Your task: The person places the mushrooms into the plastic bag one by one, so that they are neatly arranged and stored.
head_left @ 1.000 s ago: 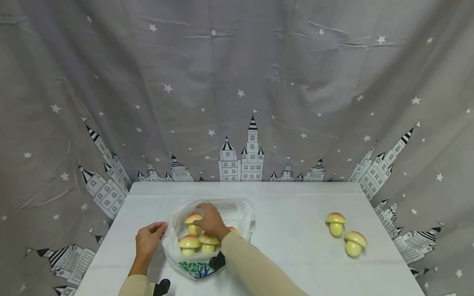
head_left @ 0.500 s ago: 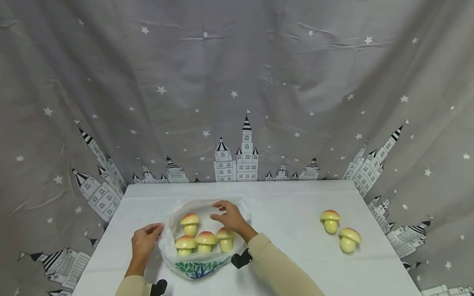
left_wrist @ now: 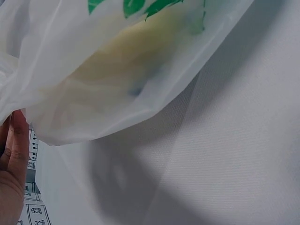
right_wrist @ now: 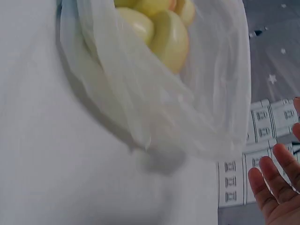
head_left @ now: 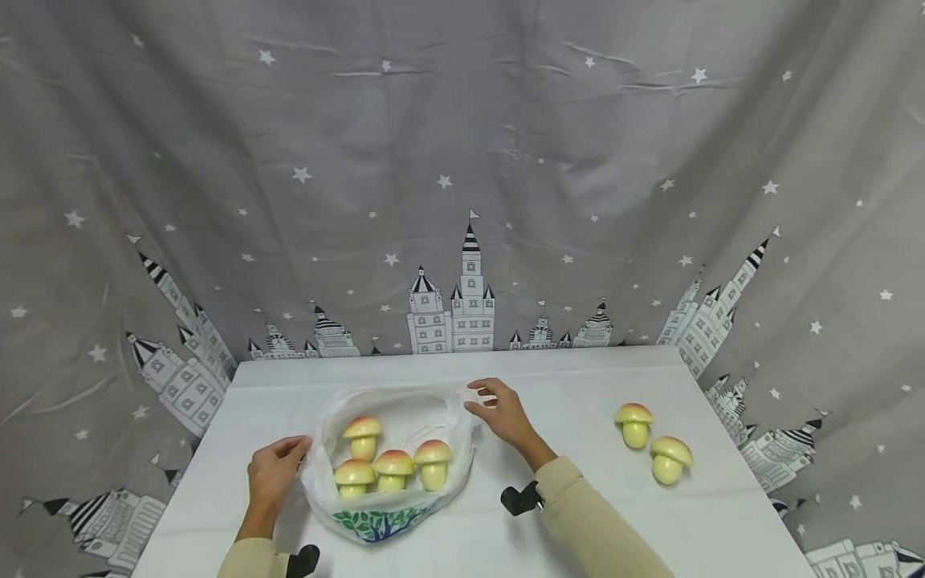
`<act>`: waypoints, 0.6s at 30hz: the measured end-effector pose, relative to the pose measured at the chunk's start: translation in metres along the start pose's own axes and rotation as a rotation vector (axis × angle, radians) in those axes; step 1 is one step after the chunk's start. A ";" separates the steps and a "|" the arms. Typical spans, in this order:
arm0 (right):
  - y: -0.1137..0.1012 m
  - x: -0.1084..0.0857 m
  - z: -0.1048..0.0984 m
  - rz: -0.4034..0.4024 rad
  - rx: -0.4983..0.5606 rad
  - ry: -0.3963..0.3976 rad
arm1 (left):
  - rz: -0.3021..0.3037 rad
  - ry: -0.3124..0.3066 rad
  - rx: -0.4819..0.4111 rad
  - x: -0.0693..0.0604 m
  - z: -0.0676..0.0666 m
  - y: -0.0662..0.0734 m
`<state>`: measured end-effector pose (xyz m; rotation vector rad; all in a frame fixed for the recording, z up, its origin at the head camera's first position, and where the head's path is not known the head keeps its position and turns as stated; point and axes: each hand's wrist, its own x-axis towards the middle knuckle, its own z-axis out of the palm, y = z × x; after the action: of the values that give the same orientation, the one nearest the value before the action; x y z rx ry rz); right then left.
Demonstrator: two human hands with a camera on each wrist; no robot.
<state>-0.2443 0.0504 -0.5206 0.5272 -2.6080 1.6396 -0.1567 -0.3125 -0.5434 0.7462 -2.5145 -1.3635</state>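
A white plastic bag with a green-and-blue tree print lies with its mouth spread wide on the table. Several toy mushrooms with yellow stems and reddish-yellow caps sit inside it. My left hand pinches the bag's left rim between thumb and fingers. At the far right rim hovers my right hand, fingers spread and holding nothing. The right wrist view shows that hand apart from the translucent bag wall. Two more toy mushrooms, one farther back and one nearer, lie on the table to the right.
The table wears a white cover. Behind it hangs a grey curtain printed with stars and castles, which also runs down both sides. White table surface separates the bag from the two mushrooms at right.
My right hand has moved from inside the bag rightward past its right rim, uncovering the mushroom at the bag's right side. The left hand stays at the left rim. The view has shifted slightly.
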 end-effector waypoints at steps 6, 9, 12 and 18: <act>0.015 -0.007 -0.030 0.030 -0.035 0.096 | -0.007 -0.026 -0.006 0.005 0.000 -0.004; 0.026 -0.014 -0.045 0.034 -0.054 0.130 | -0.011 -0.029 -0.004 0.020 0.007 -0.024; 0.037 -0.020 -0.060 0.052 -0.088 0.162 | -0.015 -0.018 0.018 0.031 0.015 -0.040; 0.056 -0.034 -0.088 0.082 -0.128 0.233 | -0.002 -0.053 -0.045 0.025 0.009 -0.032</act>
<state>-0.2428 0.1592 -0.5365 0.2120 -2.5678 1.4426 -0.1706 -0.3326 -0.5768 0.7128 -2.5148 -1.4543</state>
